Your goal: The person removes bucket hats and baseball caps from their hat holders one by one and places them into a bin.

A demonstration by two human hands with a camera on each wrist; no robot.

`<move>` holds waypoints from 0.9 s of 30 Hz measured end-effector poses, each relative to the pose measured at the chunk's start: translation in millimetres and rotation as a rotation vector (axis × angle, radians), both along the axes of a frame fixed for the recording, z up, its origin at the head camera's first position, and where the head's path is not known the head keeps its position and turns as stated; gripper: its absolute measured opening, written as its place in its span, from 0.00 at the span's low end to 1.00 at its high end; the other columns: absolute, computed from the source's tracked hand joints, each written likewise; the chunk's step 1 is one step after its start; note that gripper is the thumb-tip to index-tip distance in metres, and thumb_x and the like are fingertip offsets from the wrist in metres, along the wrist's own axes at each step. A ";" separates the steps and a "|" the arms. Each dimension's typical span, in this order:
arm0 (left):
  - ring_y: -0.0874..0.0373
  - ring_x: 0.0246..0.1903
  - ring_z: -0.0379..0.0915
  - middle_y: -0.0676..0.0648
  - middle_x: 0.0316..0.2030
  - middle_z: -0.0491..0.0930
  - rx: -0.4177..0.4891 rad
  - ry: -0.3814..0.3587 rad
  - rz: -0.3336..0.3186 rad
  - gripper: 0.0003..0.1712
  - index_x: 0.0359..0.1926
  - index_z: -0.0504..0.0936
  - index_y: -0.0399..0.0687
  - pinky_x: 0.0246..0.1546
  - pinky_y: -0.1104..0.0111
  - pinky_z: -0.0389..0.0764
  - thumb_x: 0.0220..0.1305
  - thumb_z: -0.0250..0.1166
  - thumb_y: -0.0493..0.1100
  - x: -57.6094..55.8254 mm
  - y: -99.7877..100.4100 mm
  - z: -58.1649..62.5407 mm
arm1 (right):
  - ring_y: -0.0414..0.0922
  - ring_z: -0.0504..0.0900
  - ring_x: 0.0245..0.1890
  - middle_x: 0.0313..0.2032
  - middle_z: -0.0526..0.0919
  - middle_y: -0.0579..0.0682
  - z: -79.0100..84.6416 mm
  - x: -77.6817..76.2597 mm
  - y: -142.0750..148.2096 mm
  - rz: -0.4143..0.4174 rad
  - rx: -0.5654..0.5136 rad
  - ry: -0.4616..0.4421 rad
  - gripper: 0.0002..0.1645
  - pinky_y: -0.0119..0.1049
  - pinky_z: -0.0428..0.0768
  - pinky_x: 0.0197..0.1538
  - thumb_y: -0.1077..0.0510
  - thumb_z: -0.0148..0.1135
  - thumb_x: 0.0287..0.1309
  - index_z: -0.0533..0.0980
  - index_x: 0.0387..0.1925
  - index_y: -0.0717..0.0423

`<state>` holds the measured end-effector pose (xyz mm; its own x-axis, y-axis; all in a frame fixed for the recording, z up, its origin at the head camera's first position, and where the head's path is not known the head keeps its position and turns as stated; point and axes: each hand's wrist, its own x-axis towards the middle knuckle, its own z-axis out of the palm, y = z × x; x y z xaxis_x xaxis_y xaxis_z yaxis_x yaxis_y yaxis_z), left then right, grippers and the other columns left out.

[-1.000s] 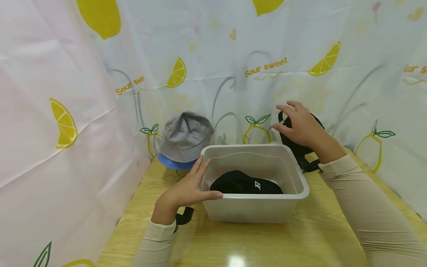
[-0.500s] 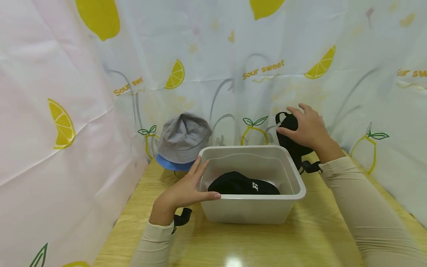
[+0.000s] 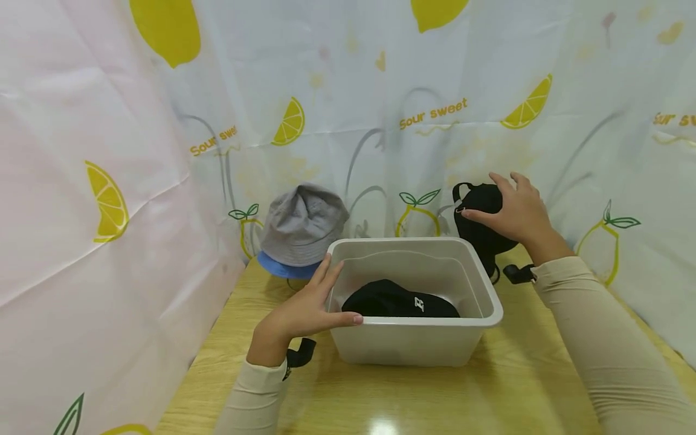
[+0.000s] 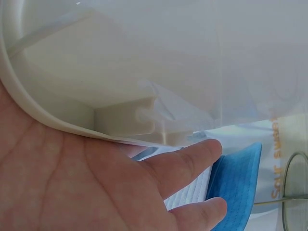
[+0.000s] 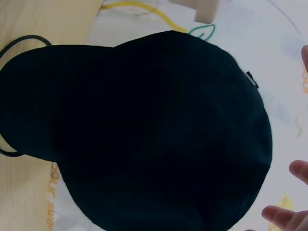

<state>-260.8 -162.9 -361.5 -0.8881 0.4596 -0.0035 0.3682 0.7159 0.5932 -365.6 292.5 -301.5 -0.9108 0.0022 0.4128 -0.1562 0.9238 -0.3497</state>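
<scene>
My left hand (image 3: pixel 301 308) rests against the left front corner of a pale plastic bin (image 3: pixel 408 344), fingers straight along its left side and thumb over the front rim. In the left wrist view the palm lies against the bin's rim. Inside the bin lies a black baseball cap (image 3: pixel 399 299) with a small white emblem. My right hand (image 3: pixel 519 208) is held up with spread fingers beside another black cap (image 3: pixel 475 223), partly covering it in the head view. The right wrist view shows this cap (image 5: pixel 159 130) brim down, with the visible fingertips (image 5: pixel 279 215) apart from it.
A grey bucket hat (image 3: pixel 304 223) sits over a blue hat (image 3: pixel 285 267) behind the bin's left corner. Thin wire rings show under the hats and the standing cap. A lemon-print curtain (image 3: pixel 348 78) hangs behind the wooden table (image 3: pixel 380 399).
My right hand has moved to the right, uncovering more of the standing black cap. My left hand stays at the bin's corner, and the caps and hats look unmoved.
</scene>
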 end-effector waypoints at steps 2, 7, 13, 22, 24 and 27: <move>0.41 0.79 0.49 0.58 0.83 0.21 -0.002 0.003 0.001 0.69 0.82 0.35 0.78 0.73 0.45 0.66 0.52 0.70 0.79 -0.2 0.0 0.9 | 0.81 0.53 0.71 0.80 0.44 0.71 -1.4 -0.6 1.7 -0.001 -0.018 -0.003 0.70 0.80 0.57 0.65 0.18 0.65 0.50 0.50 0.83 0.46; 0.41 0.79 0.49 0.58 0.83 0.21 0.003 0.008 -0.003 0.69 0.82 0.36 0.77 0.72 0.45 0.67 0.52 0.70 0.79 -0.6 0.1 2.5 | 0.82 0.52 0.71 0.81 0.41 0.69 -5.0 -1.7 5.2 -0.004 -0.067 -0.014 0.71 0.81 0.60 0.62 0.18 0.66 0.49 0.48 0.84 0.44; 0.41 0.79 0.50 0.59 0.82 0.21 0.002 0.000 0.001 0.69 0.82 0.35 0.77 0.72 0.45 0.67 0.52 0.70 0.79 0.7 -0.1 1.0 | 0.81 0.51 0.72 0.81 0.38 0.69 -10.2 -1.2 8.0 -0.003 -0.115 -0.044 0.73 0.82 0.60 0.61 0.19 0.67 0.49 0.45 0.84 0.43; 0.40 0.80 0.47 0.57 0.82 0.21 0.003 0.011 -0.004 0.68 0.83 0.36 0.76 0.72 0.44 0.65 0.53 0.70 0.78 0.9 -0.6 -1.0 | 0.81 0.52 0.72 0.80 0.38 0.71 -19.1 -5.1 9.9 0.007 -0.158 -0.054 0.75 0.81 0.59 0.63 0.21 0.71 0.48 0.41 0.85 0.41; 0.40 0.80 0.48 0.58 0.82 0.20 0.001 0.008 -0.003 0.68 0.82 0.36 0.77 0.72 0.45 0.66 0.53 0.70 0.78 0.3 -0.5 -0.6 | 0.81 0.53 0.72 0.80 0.39 0.71 -20.9 -6.0 9.9 0.007 -0.165 -0.054 0.75 0.81 0.60 0.63 0.21 0.71 0.48 0.41 0.85 0.41; 0.41 0.79 0.49 0.58 0.82 0.20 0.000 0.002 -0.004 0.68 0.82 0.36 0.77 0.72 0.46 0.67 0.53 0.70 0.79 0.0 0.0 -0.2 | 0.80 0.53 0.72 0.80 0.40 0.71 -23.2 -6.6 10.9 0.005 -0.169 -0.053 0.75 0.81 0.60 0.63 0.21 0.71 0.48 0.41 0.85 0.40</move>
<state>-260.8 -162.9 -361.7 -0.8860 0.4636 -0.0016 0.3726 0.7142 0.5925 -372.2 303.4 -324.6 -0.9316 0.0633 0.3579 -0.1373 0.8503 -0.5080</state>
